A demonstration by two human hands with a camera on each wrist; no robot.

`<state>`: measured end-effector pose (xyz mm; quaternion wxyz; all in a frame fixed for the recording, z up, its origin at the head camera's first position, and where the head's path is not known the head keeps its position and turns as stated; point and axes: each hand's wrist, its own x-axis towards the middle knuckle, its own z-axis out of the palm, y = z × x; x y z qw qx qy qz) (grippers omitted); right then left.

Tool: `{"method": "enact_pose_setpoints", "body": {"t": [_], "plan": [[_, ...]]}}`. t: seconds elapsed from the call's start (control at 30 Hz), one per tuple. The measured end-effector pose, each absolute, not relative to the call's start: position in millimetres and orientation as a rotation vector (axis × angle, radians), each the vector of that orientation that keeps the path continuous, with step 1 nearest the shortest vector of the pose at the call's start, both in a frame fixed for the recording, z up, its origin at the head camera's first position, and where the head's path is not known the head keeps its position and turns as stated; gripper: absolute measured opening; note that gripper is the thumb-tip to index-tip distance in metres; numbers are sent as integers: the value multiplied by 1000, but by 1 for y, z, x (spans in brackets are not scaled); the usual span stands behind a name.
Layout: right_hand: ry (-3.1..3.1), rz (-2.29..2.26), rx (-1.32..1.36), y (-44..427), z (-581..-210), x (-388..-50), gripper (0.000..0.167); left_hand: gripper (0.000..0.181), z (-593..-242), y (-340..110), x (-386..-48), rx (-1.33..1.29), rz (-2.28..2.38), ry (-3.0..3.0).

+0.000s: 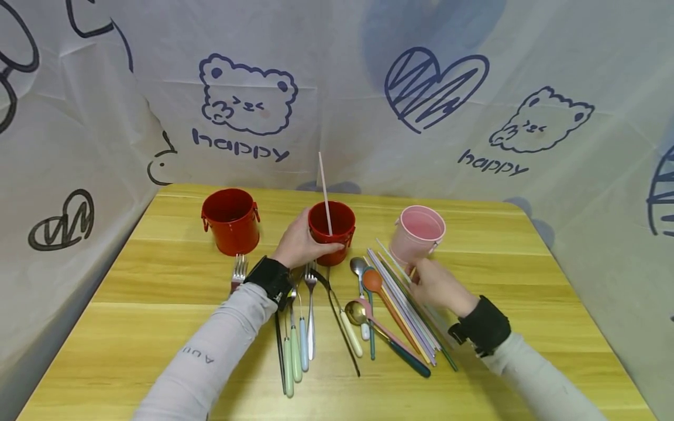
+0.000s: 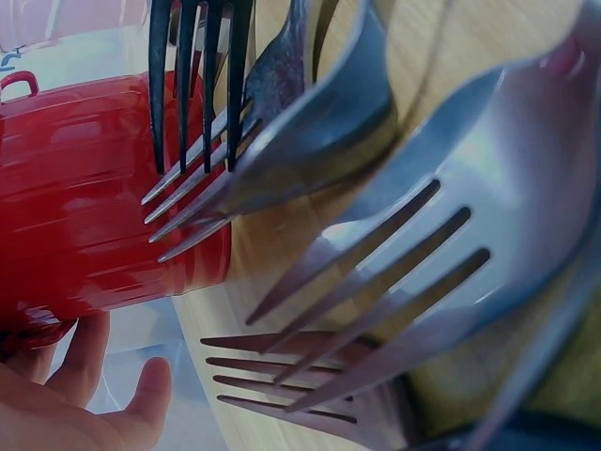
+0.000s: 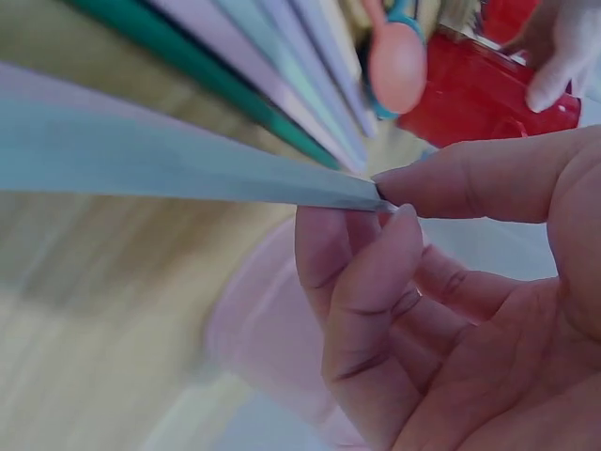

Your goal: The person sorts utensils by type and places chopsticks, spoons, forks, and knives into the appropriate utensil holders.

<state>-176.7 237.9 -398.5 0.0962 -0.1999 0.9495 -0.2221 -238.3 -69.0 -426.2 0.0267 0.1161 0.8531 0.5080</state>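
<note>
A glossy red, round metal bucket (image 1: 334,258) is gripped by the left hand (image 1: 301,244), the thumb being laid across its front. In this bucket, near the back of the pale wooden table (image 1: 532,304), a slender pale pink stick (image 1: 323,181) is stood, tilted slightly to the left. By the right hand (image 1: 439,286), just in front of a light pink, round metal bucket (image 1: 406,247), a slender pale blue-grey stick (image 3: 188,155) is pinched at its end between thumb and fingers. To the left, another glossy red, round metal bucket (image 1: 236,235) is set apart from the gripped one. Between the forearms, a four-tined silver metal fork (image 1: 310,280), pale-green-handled cutlery (image 1: 296,354), a round orange spoon (image 1: 372,280) and a gold metal spoon with a dark teal handle (image 1: 356,313) are laid out. Beside the right hand, a bundle of slender multicoloured sticks (image 1: 408,310) is laid slantwise. Behind the table, a white cloth printed with dark blue drawings (image 1: 347,88) is hung
</note>
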Motion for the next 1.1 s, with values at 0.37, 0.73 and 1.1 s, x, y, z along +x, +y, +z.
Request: {"method": "enact_pose_setpoints", "body": {"t": [0.37, 0.73, 1.1], "plan": [[2917, -661, -755, 214, -372, -186, 17, 89, -425, -69, -238, 363, 1573, 2633], [3000, -782, -735, 183, -345, -202, 17, 88, -425, -69, -237, 366, 1568, 2639], [3071, -1347, -762, 152, -319, -221, 23, 89, -430, -70, -241, 358, 1573, 2645]]}}
